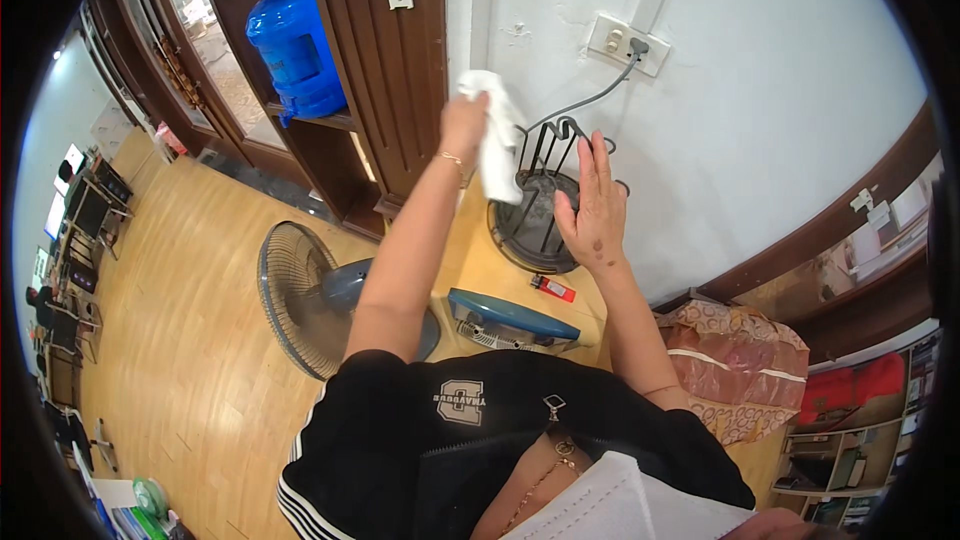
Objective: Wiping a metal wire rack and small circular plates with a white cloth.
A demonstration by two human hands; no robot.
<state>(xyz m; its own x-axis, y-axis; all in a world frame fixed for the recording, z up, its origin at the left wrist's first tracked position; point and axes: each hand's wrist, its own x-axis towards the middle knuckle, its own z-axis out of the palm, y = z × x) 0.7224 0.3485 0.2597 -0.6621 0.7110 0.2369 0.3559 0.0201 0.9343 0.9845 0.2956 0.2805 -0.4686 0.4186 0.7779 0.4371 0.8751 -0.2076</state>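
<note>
The left hand [465,120] has its fingers clamped together on a white cloth [497,140], which hangs from the grip down over the rear upper edge of a dark round electric stove [535,225] just above the middle of the frame. The right hand [595,205] is spread, fingers apart and flat, resting against the stove's wire rack [560,135] on its right side. Judging by this, wiping is under way: the cloth meets only the top back rim, while the burner bowl looks dull and mostly untouched. The stove sits on a yellow wooden tabletop [480,265], its cord [590,95] running to a wall socket [627,43]. Nearer the body lie a small red lighter [552,287] and a blue-topped appliance [510,318]; a floor fan [300,300] stands left.
</note>
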